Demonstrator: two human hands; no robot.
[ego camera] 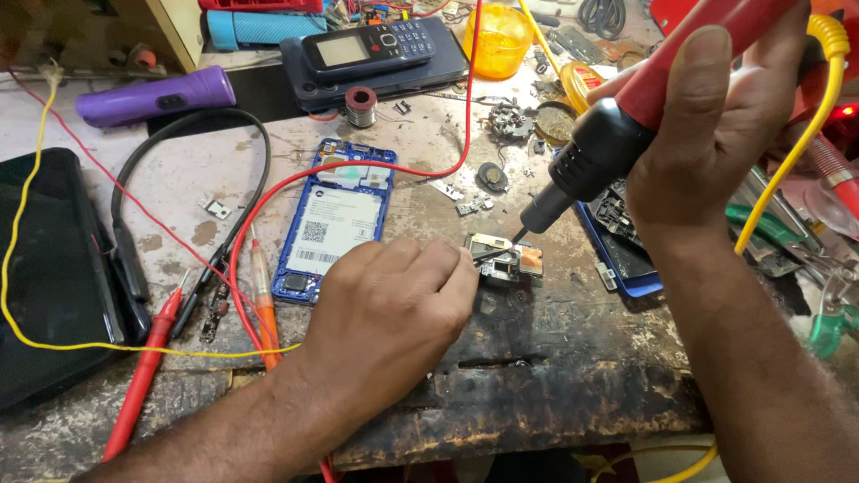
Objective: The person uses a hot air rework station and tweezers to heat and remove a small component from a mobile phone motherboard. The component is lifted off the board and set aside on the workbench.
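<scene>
- while the right hand (716, 134) wraps tight round a red soldering iron (626, 107), its black tip (519, 234) comes down onto a small circuit board (506, 258) at the middle of the worn bench (537, 376).
- left hand (394, 304) lies just left of the board, fingers pinched together on a thin dark tool whose end rests on the board; what kind of tool it is cannot be told.
- yellow cord (787, 170) runs from the iron's far end down the right side.
- left of the hand lies an opened blue phone (335, 219), back up, with a white rectangular label bearing a square code patch and a bar strip; a red wire (358, 170) crosses it.
- far centre, a black keypad phone (371, 46) rests on a dark slab phone (376, 76), a small solder spool (361, 105) just near of them.
- far left, a purple torch (157, 97); near left, a dark case (54, 268) with a yellow wire over it.
- red probe (143, 371) and orange probe (261, 300) lie near left, beside a black cable loop (192, 125).
- far right of centre, a yellow tub (498, 38) and a round yellow tin (583, 80) with a red mark on its lid.
- blue phone frame (622, 255) sits under the right hand; green-handled pliers (769, 228) lie to the right.
</scene>
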